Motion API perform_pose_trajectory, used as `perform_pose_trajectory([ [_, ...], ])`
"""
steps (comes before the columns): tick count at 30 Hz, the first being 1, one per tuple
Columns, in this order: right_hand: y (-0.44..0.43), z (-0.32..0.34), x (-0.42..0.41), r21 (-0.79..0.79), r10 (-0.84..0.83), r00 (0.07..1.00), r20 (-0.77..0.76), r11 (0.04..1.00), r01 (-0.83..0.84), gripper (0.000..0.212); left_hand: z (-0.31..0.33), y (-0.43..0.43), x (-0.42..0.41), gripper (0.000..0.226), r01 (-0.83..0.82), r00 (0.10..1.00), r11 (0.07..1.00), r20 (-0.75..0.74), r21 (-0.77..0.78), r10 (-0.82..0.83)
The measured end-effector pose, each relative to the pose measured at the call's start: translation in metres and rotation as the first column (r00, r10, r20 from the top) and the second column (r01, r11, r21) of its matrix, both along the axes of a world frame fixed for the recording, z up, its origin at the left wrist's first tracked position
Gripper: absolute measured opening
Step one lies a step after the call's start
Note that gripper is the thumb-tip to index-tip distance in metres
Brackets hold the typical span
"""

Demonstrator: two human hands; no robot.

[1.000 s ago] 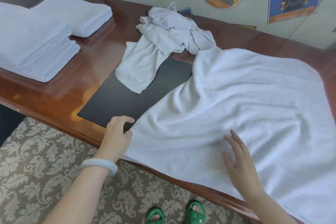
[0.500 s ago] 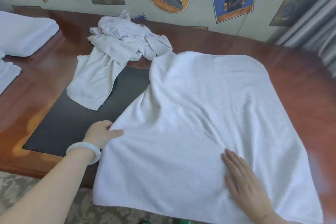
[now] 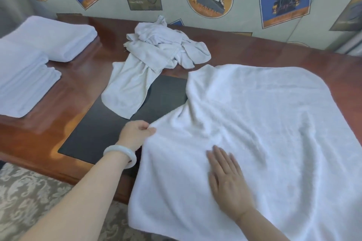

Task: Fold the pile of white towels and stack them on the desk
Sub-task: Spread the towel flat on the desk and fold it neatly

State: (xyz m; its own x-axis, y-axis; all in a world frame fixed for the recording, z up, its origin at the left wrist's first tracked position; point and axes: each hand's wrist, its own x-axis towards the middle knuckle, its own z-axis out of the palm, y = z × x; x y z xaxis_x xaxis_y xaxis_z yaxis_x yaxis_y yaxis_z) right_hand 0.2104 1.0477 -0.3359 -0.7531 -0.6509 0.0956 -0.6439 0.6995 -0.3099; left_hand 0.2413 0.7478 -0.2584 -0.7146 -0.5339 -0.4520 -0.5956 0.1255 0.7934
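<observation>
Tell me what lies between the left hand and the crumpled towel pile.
Head view: the black desk mat, with a loose towel trailing across it from the crumpled towel pile toward the left hand, which pinches the spread towel.

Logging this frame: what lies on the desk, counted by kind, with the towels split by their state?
Spread towel: 1
Crumpled towel heap: 1
Folded towel stacks: 2
Black mat: 1
Total: 5
</observation>
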Motion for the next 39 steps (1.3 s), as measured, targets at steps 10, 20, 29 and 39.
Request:
perform_pose_trajectory([
  [10, 0.001, -0.007, -0.003, 0.195, -0.051, 0.998, -0.045, 0.979, 0.058, 0.068, -0.019, -0.001, -0.012, 0.026, 0.033, 0.99, 0.959, 0.142, -0.281, 0.007],
  [20, -0.007, 0.013, 0.027, 0.033, -0.264, 0.964, -0.016, 0.964, 0.265, 0.069, -0.044, 0.067, -0.003, 0.015, 0.186, 0.914, 0.55, -0.063, -0.814, -0.402],
  [29, 0.031, -0.007, -0.07, 0.179, -0.178, 0.983, -0.043, 0.967, 0.182, 0.057, -0.079, 0.104, 0.014, 0.06, 0.438, 0.811, 0.337, 0.205, -0.833, -0.548],
  [39, 0.055, -0.002, 0.014, -0.01, -0.473, 0.879, -0.054, 0.881, 0.473, 0.048, -0.073, 0.117, 0.011, 0.05, 0.476, 0.694, 0.248, 0.187, -0.844, -0.695],
])
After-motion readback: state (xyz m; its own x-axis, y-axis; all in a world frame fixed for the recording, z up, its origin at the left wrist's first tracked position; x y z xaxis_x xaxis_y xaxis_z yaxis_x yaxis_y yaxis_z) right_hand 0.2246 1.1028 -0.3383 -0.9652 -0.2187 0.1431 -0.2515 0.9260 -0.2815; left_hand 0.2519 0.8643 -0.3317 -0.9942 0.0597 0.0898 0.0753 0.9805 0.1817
